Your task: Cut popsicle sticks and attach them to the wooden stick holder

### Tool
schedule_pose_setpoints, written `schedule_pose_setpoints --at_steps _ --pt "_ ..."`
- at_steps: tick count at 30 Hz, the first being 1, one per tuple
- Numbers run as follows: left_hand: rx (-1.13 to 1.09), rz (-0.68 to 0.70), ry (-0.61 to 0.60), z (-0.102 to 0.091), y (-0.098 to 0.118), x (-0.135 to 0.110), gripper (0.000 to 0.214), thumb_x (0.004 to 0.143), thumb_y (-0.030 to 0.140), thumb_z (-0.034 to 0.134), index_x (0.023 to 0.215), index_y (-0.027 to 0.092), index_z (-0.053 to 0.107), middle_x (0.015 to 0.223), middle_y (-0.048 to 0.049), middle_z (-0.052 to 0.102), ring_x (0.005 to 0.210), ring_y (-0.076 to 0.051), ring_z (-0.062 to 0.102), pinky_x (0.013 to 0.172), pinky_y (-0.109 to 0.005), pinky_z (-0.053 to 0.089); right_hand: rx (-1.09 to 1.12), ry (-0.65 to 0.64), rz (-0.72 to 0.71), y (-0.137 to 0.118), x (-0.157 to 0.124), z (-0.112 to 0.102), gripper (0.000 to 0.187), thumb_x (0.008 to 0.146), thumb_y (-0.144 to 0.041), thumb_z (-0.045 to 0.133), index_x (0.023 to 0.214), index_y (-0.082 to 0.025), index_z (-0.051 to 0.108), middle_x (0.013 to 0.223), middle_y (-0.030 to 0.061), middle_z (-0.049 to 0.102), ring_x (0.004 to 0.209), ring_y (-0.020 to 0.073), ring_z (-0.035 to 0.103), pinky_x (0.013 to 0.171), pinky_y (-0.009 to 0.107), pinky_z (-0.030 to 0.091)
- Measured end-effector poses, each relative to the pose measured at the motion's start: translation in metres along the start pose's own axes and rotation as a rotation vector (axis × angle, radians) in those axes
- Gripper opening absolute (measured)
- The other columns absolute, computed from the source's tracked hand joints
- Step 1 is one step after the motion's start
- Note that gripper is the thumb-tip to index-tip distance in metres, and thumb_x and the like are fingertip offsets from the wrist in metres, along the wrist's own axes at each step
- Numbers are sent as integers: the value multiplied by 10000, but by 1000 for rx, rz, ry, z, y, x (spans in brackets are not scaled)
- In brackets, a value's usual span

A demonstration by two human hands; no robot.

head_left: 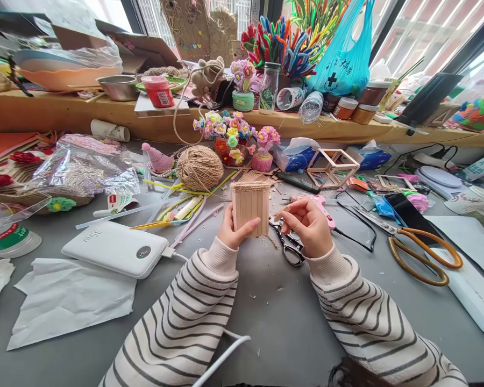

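Note:
My left hand (229, 231) is closed around a small box made of wooden craft sticks (250, 209), held upright above the table with the thumb across its front. Twine runs along the box's top edge. To its right, apart from it, my right hand (313, 228) has thumb and forefinger pinched together; whatever they hold is too small to make out. Dark-handled scissors (293, 253) lie beneath the right hand. Just behind that hand rests a pink glue gun (321, 204), partly hidden by the fingers. A ball of twine (199, 167) sits behind the box to the left.
A white power bank (116, 248) with a cable and a crumpled tissue (75, 298) lie at left. Large scissors with bronze handles (421, 250) are at right. Behind stand yarn flowers (228, 131), a wooden stick frame (334, 167) and a crowded ledge (165, 119).

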State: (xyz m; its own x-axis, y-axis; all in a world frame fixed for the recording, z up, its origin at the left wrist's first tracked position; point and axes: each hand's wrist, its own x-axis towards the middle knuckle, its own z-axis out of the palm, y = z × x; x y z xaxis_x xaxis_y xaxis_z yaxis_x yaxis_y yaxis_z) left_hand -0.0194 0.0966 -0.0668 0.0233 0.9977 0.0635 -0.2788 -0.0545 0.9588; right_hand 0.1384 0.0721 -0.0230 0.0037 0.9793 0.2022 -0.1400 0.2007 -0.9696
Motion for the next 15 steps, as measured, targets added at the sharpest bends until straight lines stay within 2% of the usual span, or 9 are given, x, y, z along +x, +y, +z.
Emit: schedule_pose_setpoints --at_steps 4,7,10,12,15 --pt "-7 -2 3 0 1 0 715 484 378 734 1097 150 444 996 -116 581 951 -283 544 813 -445 439 -67 -6 -49 -1 1 -1 222 666 -259 658 801 -209 490 632 -41 552 534 91 537 423 190 412" --pt "-17 -14 8 0 0 0 717 481 367 739 1099 149 446 986 -110 586 946 -278 548 819 -444 437 -138 15 -71 -1 1 -2 264 666 -247 661 866 -210 494 653 -40 546 636 106 567 525 206 457" --pt "-51 -45 0 0 -2 1 705 488 357 741 1095 150 448 967 -104 595 932 -275 555 815 -441 440 -113 23 -84 0 0 -1 311 647 -230 681 870 -206 465 652 -48 570 641 110 599 622 242 490" --pt "-70 -68 1 0 -3 0 694 492 348 743 1091 157 448 960 -99 597 923 -272 559 808 -438 445 -53 23 -79 -1 -2 0 337 643 -226 684 875 -208 441 644 -52 579 614 120 618 611 258 509" --pt "-55 -99 29 2 -3 -1 691 481 349 749 1074 169 442 975 -99 586 917 -269 559 790 -434 454 2 58 -57 -5 -3 3 425 647 -230 682 970 -228 406 653 -64 573 558 128 622 506 253 523"
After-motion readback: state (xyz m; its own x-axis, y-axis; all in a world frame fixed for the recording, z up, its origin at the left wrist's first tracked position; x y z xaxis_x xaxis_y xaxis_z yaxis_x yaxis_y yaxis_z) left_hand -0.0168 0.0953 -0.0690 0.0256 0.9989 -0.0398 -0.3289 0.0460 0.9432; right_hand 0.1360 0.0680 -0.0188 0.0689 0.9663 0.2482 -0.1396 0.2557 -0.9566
